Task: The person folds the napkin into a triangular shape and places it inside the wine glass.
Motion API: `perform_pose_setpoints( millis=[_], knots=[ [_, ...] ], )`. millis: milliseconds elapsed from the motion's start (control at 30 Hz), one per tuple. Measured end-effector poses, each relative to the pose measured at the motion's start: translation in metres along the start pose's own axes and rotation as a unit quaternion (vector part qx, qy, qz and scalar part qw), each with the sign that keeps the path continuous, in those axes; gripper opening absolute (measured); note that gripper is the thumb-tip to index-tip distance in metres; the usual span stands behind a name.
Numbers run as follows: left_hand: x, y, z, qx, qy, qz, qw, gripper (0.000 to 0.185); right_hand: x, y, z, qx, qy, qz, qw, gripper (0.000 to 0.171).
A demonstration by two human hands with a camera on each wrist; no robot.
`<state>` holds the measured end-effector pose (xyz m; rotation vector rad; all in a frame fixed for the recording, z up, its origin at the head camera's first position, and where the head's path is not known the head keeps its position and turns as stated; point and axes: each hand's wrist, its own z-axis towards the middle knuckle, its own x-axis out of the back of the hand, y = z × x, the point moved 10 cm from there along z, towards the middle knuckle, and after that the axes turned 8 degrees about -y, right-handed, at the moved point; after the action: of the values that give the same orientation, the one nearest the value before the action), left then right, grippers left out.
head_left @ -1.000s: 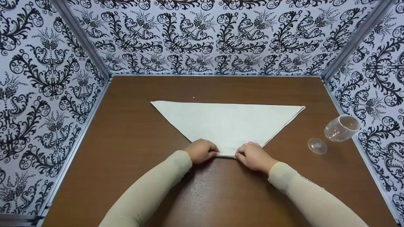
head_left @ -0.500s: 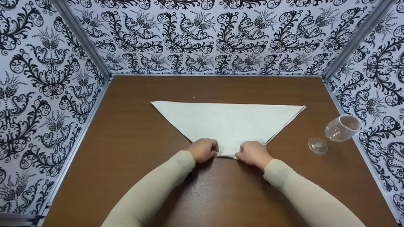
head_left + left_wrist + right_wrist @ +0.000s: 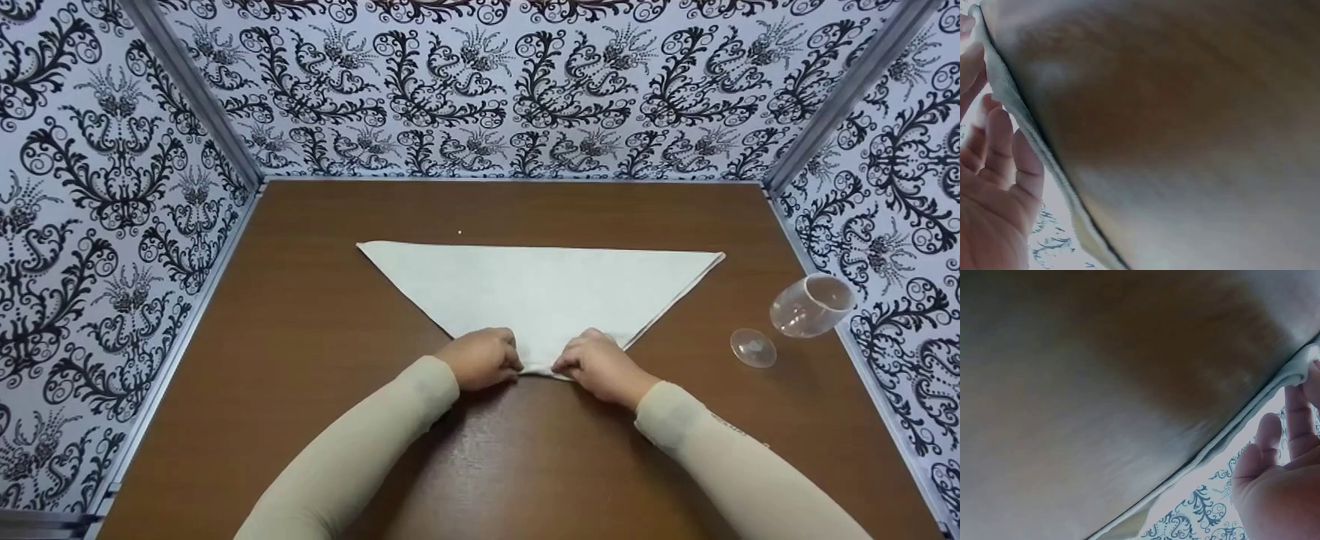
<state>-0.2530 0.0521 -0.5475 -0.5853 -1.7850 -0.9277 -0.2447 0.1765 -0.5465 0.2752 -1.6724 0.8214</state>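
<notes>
- Napkin (image 3: 536,289) lies folded as a triangle on the table (image 3: 300,337), its near tip pinched from both sides: left hand (image 3: 480,358) and right hand (image 3: 600,367), fingers curled on the cloth.
- From that grip, the cloth widens away; its long edge runs left-right along the far side.
- Both hands sit equally near the tip.
- A tipped glass (image 3: 810,304) lies well apart, right.

staged tabletop recording booth: a brown wooden table (image 3: 300,315) enclosed on three sides by panels of black-and-white damask wallpaper (image 3: 510,82) joined with metal corner strips (image 3: 191,86).
</notes>
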Motion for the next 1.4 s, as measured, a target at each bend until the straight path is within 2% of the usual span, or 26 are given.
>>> perform_pose_setpoints(
  millis=[100, 200, 433, 700, 800, 933, 1200, 1400],
  knots=[
    [0.001, 0.008, -0.001, -0.029, 0.008, 0.039, 0.9988, 0.026, 0.001, -0.003, 0.000, 0.010, 0.001, -0.011, 1.000, 0.017],
    [-0.002, 0.010, 0.000, -0.034, 0.000, 0.049, 0.9982, 0.038, 0.001, -0.004, -0.001, 0.009, 0.002, -0.011, 1.000, 0.015],
    [-0.003, 0.015, 0.000, -0.032, -0.032, 0.063, 0.9970, 0.033, 0.001, -0.012, -0.002, 0.020, 0.016, -0.021, 0.999, 0.011],
    [-0.003, 0.022, 0.001, -0.049, -0.005, 0.123, 0.9912, 0.029, 0.001, -0.015, -0.001, 0.040, 0.021, -0.058, 0.997, 0.013],
    [-0.004, 0.023, 0.000, -0.052, -0.001, 0.137, 0.9892, 0.036, 0.001, -0.013, -0.001, 0.039, 0.016, -0.055, 0.998, 0.012],
    [-0.004, 0.022, -0.001, -0.045, -0.003, 0.142, 0.9888, 0.043, 0.000, -0.010, 0.000, 0.032, 0.007, -0.044, 0.999, 0.016],
    [-0.004, 0.016, 0.002, -0.039, -0.012, 0.119, 0.9921, 0.027, -0.003, -0.003, -0.003, 0.017, -0.002, -0.022, 1.000, 0.020],
    [-0.008, 0.012, -0.001, -0.044, -0.023, 0.107, 0.9930, 0.037, -0.002, 0.003, -0.007, 0.008, 0.001, -0.006, 1.000, 0.023]
  ],
)
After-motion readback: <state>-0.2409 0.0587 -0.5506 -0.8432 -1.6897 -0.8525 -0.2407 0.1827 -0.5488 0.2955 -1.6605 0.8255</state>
